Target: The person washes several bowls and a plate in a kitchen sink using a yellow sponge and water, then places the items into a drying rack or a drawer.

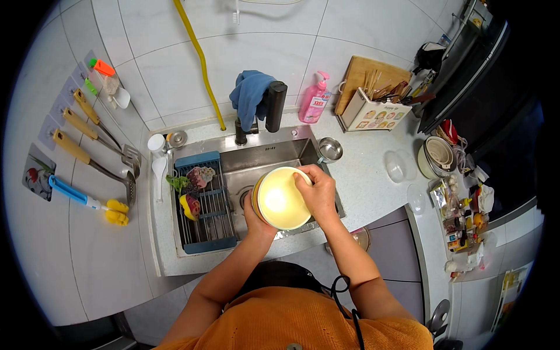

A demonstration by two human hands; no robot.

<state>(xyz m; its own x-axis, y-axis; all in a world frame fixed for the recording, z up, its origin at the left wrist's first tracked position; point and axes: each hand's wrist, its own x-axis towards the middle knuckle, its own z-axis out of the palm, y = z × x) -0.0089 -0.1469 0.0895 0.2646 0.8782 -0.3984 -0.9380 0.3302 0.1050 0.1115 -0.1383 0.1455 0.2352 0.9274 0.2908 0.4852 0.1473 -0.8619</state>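
Both of my hands hold a deep, round, cream-yellow bowl (pixel 284 199) over the stainless steel sink (pixel 265 153), its open mouth facing up toward me. My left hand (pixel 258 217) supports it from the left and below, with its fingers partly hidden behind the wall. On the right side, my right hand (pixel 317 191) grips the rim, thumb reaching over the inside. The inside looks bare and brightly lit. Left of the bowl, a blue-edged drying rack (pixel 211 245) spans the sink and carries colourful sponges or scrubbers (pixel 190 206).
A black faucet (pixel 275 107) draped with a blue cloth (pixel 249 96) rises behind the sink. To the right stand a pink pump bottle (pixel 315 101), a small metal cup (pixel 331 150), a utensil holder (pixel 374 112) and clear bowls (pixel 395 167). Utensils (pixel 86 153) hang on the left wall.
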